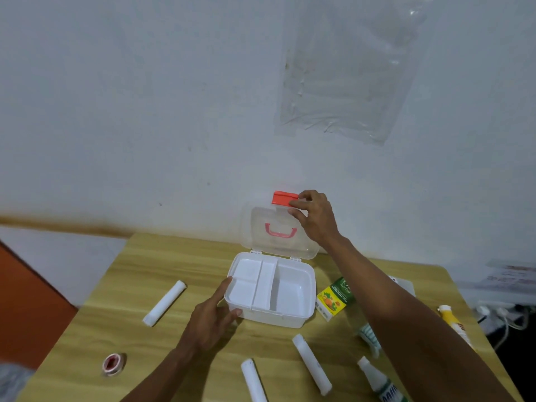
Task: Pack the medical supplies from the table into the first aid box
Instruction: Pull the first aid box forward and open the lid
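Note:
The white first aid box stands open on the wooden table, its divided tray bare. Its clear lid with a pink handle stands upright. My right hand pinches the red latch at the lid's top edge. My left hand rests against the box's front left corner, fingers spread. Around the box lie three white wrapped rolls, a tape roll, a green and yellow carton, a white bottle and a yellow tube.
The table stands against a white wall. A striped packet is partly hidden under my right forearm. A flat white item lies at the back right. A power strip with cables sits beyond the table's right edge.

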